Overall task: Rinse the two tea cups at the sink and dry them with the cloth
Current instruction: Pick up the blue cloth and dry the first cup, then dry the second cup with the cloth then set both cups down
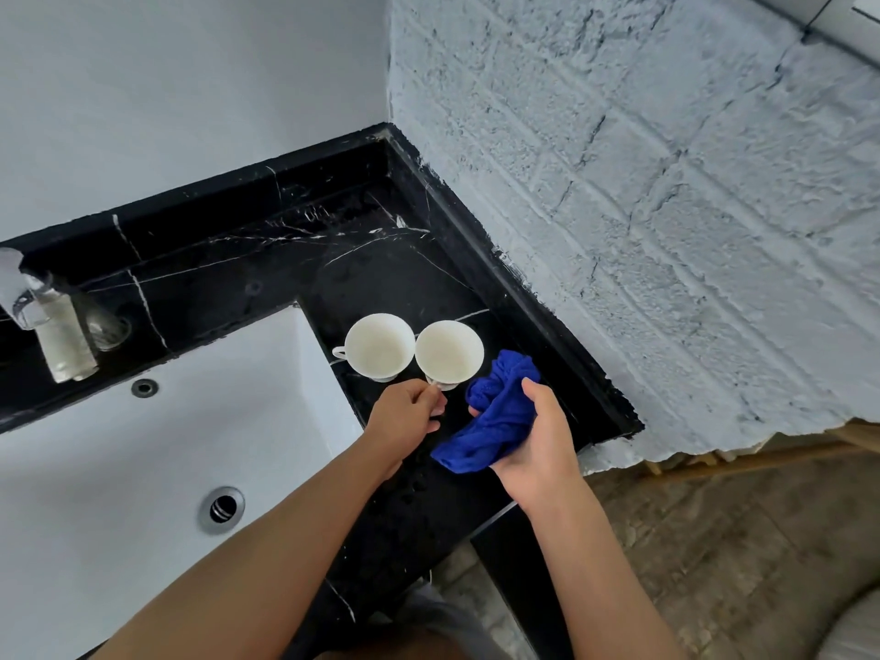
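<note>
My left hand [407, 414] pinches the right cup's [449, 351] handle on the desk [381, 273]; my right hand [535, 440] grips the blue cloth [495, 416]. I see no readable writing.

The black surface [381, 273] is hemmed by a raised black ledge against the white wall at the back and the brick wall [666, 231] on the right. Bare surface lies open between the two cups [380, 346] and the back corner. The cups touch rim to rim, leaving no gap between them. Left of them the white sink [143, 445] lies open, with the tap [28, 297] at its far-left edge.
</note>
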